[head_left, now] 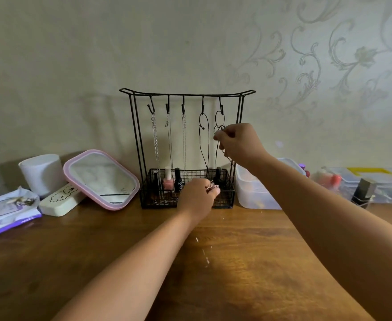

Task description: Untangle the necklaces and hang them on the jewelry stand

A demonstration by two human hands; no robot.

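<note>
— Nearest?
— Glossy wood table [248, 262]. Left hand [196, 196] pinches a small metal pendant [212, 186] by the wire basket.
— Farther?
— Right hand [239, 142] pinches a black cord [218, 119] looped over the black wire stand's [188, 92] rightmost hook.

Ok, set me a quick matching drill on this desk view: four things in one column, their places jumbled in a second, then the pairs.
Things:
1. pink-rimmed mirror
2. right hand
3. pink nail polish
4. wipes pack

Places:
A. in the stand's wire basket
B. far left on the table
C. at the black cord on the rightmost hook
D. leaning just left of the stand

Pairs: 1-D, 2-C, 3-A, 4-B
</note>
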